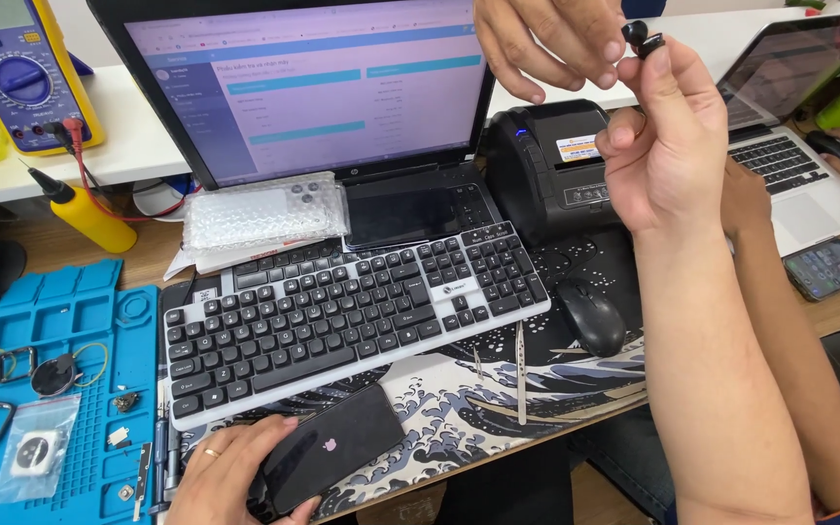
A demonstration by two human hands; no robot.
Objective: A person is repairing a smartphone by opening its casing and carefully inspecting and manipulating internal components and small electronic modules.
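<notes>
Fingers (245, 465) of the left hand (221, 481) are closed around a black phone (332, 457), lying back up just below the keyboard (352, 301). Fingers of the right hand (668, 146) pinch a small black part (642, 37), raised well above and right of the keyboard; another person's hand (546, 39) touches it. A black mouse (590, 316) sits just right of the keyboard. Tweezers (522, 374) lie below its right end.

Keyboard (342, 306), mouse (592, 318), multimeter (21, 73), blue repair mat (60, 321), label printer (546, 165).
</notes>
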